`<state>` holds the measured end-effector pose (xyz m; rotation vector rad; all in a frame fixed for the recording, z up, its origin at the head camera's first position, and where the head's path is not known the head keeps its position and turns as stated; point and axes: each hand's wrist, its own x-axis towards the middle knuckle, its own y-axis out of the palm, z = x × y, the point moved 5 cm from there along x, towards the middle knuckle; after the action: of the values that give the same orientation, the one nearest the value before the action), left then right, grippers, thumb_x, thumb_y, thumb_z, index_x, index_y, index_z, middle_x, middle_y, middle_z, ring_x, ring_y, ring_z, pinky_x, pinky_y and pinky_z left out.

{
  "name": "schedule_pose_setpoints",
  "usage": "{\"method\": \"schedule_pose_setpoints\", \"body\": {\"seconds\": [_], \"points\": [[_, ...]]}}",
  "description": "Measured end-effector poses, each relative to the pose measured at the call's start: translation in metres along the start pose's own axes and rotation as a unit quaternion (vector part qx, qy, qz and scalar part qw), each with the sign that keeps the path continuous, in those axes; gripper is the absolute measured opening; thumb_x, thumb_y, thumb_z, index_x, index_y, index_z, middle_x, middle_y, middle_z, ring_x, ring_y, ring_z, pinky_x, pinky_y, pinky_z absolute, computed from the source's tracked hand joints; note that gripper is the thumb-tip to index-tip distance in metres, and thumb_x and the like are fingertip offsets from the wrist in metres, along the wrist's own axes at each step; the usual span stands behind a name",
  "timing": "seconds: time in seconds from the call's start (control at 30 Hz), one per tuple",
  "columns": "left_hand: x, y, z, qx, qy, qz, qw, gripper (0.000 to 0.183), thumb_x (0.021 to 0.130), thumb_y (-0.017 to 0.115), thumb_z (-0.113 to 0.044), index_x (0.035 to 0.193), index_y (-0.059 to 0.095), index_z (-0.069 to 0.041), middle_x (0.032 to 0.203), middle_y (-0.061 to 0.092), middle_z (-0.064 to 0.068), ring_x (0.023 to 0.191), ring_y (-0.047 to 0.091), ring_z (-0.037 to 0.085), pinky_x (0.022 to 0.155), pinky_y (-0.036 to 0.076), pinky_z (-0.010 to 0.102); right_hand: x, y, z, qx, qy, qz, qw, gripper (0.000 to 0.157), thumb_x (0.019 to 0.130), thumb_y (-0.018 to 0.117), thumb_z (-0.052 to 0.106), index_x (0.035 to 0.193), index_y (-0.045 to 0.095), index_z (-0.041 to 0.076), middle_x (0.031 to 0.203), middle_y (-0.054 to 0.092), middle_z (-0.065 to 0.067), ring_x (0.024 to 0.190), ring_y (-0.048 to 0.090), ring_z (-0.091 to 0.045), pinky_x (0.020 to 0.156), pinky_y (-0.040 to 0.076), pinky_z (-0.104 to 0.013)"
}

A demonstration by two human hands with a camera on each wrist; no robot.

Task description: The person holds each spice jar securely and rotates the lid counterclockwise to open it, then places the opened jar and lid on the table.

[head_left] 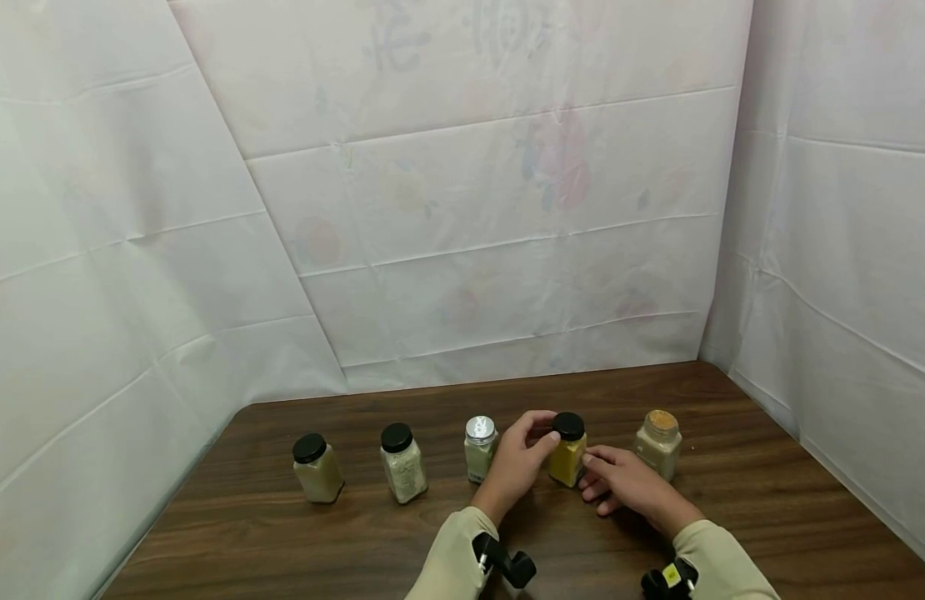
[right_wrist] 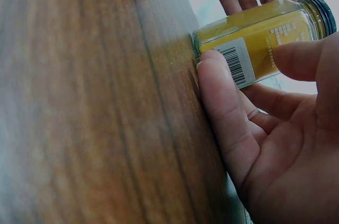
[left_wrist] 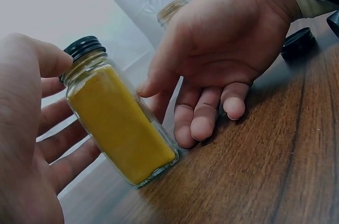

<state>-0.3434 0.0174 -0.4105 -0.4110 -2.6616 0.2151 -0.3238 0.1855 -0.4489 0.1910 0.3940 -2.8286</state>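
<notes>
A square glass jar of yellow powder (left_wrist: 119,123) with a black lid (head_left: 568,426) stands on the table between both hands. My left hand (head_left: 517,467) reaches it from the left, thumb and forefinger at the lid and the other fingers spread behind the glass. From the right, my right hand (head_left: 629,482) holds the jar low on its side; its thumb (right_wrist: 299,60) lies against the glass by the barcode label (right_wrist: 237,62). In the left wrist view the other fingers of my right hand curl loosely near the tabletop.
On the brown wooden table (head_left: 342,550), a tan-topped jar (head_left: 659,443) stands right of my hands. A silver-lidded jar (head_left: 479,448) is just left of them. Farther left stand two black-lidded jars, one speckled (head_left: 405,471), one dull olive (head_left: 318,475). White sheeting (head_left: 470,208) hangs behind.
</notes>
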Motion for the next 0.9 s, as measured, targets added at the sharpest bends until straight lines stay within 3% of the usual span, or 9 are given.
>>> {"method": "schedule_pose_setpoints", "body": {"seconds": [0.07, 0.27, 0.47, 0.6, 0.73, 0.9], "points": [[-0.001, 0.0, -0.004, -0.005, -0.003, 0.0, 1.0, 0.028, 0.092, 0.057, -0.016, 0.119, 0.057, -0.009, 0.114, 0.06, 0.002, 0.105, 0.056, 0.018, 0.088, 0.044, 0.03, 0.0, 0.0, 0.0, 0.0, 0.0, 0.0, 1.0, 0.051, 0.097, 0.044, 0.038, 0.131, 0.045, 0.0, 0.094, 0.06, -0.014, 0.08, 0.061, -0.024, 0.061, 0.052, -0.04], [0.0, 0.001, 0.008, -0.012, -0.018, 0.004, 0.9998, 0.029, 0.091, 0.059, -0.027, 0.12, 0.056, -0.024, 0.114, 0.058, -0.009, 0.106, 0.055, 0.011, 0.09, 0.043, 0.029, 0.001, 0.0, -0.002, 0.001, -0.001, 0.002, 1.0, 0.052, 0.097, 0.044, 0.039, 0.131, 0.045, 0.0, 0.094, 0.06, -0.014, 0.08, 0.061, -0.024, 0.061, 0.052, -0.04], [-0.008, 0.0, -0.02, 0.007, -0.014, 0.016, 0.9997, 0.035, 0.092, 0.058, -0.02, 0.127, 0.054, -0.017, 0.119, 0.056, 0.0, 0.109, 0.054, 0.018, 0.091, 0.043, 0.035, 0.002, -0.001, -0.004, 0.001, 0.003, 0.004, 1.0, 0.054, 0.097, 0.044, 0.04, 0.131, 0.045, -0.001, 0.095, 0.06, -0.014, 0.081, 0.061, -0.024, 0.061, 0.052, -0.04], [-0.008, 0.0, -0.024, 0.022, -0.007, 0.018, 0.9996, 0.036, 0.092, 0.058, -0.02, 0.128, 0.054, -0.015, 0.119, 0.055, 0.002, 0.109, 0.054, 0.019, 0.093, 0.042, 0.038, 0.003, -0.001, -0.004, 0.0, 0.005, 0.004, 1.0, 0.053, 0.097, 0.044, 0.04, 0.132, 0.044, -0.001, 0.095, 0.06, -0.014, 0.081, 0.062, -0.025, 0.061, 0.052, -0.041], [-0.006, 0.001, -0.02, 0.034, -0.011, 0.02, 0.9991, 0.04, 0.092, 0.059, -0.022, 0.131, 0.052, -0.018, 0.118, 0.054, 0.0, 0.11, 0.053, 0.017, 0.093, 0.042, 0.037, 0.003, -0.001, -0.004, -0.001, 0.007, 0.003, 1.0, 0.054, 0.097, 0.044, 0.04, 0.132, 0.043, -0.001, 0.095, 0.06, -0.014, 0.081, 0.062, -0.025, 0.062, 0.052, -0.041], [0.0, 0.004, 0.002, 0.044, -0.009, 0.02, 0.9988, 0.043, 0.091, 0.059, -0.029, 0.133, 0.05, -0.025, 0.116, 0.052, -0.005, 0.109, 0.052, 0.013, 0.092, 0.043, 0.036, 0.002, -0.001, -0.003, -0.003, 0.007, 0.0, 1.0, 0.054, 0.097, 0.044, 0.039, 0.133, 0.042, -0.001, 0.095, 0.061, -0.014, 0.081, 0.062, -0.025, 0.061, 0.052, -0.041]]}}
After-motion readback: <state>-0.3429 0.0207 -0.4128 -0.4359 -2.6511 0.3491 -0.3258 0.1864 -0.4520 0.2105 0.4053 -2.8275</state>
